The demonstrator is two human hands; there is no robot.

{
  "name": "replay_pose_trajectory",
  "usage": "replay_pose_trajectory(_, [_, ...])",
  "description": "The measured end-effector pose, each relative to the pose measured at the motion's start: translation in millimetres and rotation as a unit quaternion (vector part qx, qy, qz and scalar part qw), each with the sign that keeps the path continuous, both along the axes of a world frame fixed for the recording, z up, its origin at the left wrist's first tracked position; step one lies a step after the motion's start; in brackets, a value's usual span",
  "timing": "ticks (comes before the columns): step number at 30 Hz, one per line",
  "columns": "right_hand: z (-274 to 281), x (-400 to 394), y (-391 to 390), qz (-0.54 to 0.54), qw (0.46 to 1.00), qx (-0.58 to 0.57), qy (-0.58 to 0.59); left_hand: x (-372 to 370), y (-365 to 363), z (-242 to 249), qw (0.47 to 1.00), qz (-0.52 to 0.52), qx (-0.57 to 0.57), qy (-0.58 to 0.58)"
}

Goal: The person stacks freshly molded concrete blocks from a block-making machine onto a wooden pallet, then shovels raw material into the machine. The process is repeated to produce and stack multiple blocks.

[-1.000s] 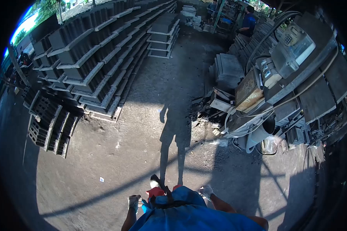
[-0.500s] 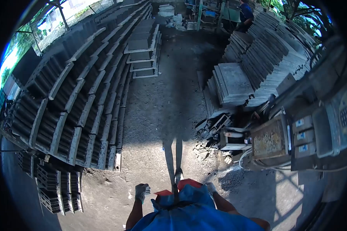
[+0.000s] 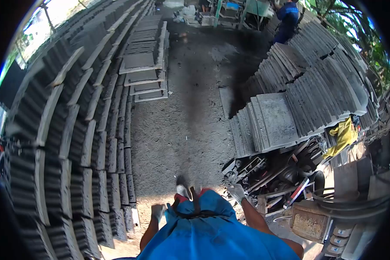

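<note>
My left hand [image 3: 158, 211], in a pale work glove, hangs beside my blue garment [image 3: 195, 229]. Its fingers look curled, with nothing in them. On the other side my right hand [image 3: 236, 193], gloved too, is held out from my body with its fingers loosely stretched and no object in it. Nearest to it lies a heap of scrap and metal parts [image 3: 286, 173]. A shoe [image 3: 183, 190] shows in front of me on the rough ground [image 3: 182, 130]. Neither hand touches anything that I can make out.
Long tiers of grey blocks on boards [image 3: 89, 190] line the left side. A shorter block stack [image 3: 143, 54] stands ahead. Stacked flat boards [image 3: 273, 117] fill the right, near a yellow cloth [image 3: 344, 136] and a rusty box [image 3: 310, 221]. Another person [image 3: 287, 19] is at the back right.
I have moved forward along the passage; the stacks are closer and the rusty box has shifted down in view. My right hand has swung forward and outward.
</note>
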State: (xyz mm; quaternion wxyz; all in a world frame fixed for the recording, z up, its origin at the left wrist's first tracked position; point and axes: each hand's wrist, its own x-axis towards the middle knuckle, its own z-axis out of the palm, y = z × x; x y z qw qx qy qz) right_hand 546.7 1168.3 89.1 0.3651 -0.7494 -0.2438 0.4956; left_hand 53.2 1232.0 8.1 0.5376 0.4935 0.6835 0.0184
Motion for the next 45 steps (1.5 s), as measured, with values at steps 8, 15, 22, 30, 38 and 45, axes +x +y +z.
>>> replay_pose_trajectory(8, [-47.3, 41.7, 175.7, 0.017, 0.984, -0.151, -0.092, 160.5, 483.6, 104.4, 0.951, 0.238, 0.005, -0.195])
replay_pose_trajectory(15, [-112.7, 160.6, 482.7, 0.313, 0.886, -0.079, -0.334, 268.6, 778.6, 19.9, 0.959, 0.140, -0.067, -0.236])
replay_pose_trajectory(22, [-26.7, 316.1, 934.8, -0.019, 0.996, 0.009, -0.087, 362.6, 976.6, 78.3, 0.993, 0.102, -0.009, -0.054])
replay_pose_trajectory(30, [-11.8, 431.3, 1226.1, -0.114, 0.991, -0.074, -0.006, 535.1, 1406.4, 73.6, 0.991, 0.014, -0.009, -0.129])
replay_pose_trajectory(38, [-65.8, 554.0, 1399.5, -0.138, 0.956, -0.256, -0.042, 812.0, 1809.3, 127.8, 0.974, 0.075, 0.062, -0.202])
replay_pose_trajectory(45, [-47.2, 774.5, 1694.8, -0.134, 0.989, -0.055, -0.043, 917.8, 1944.2, 73.1, 0.958, 0.175, 0.001, -0.228])
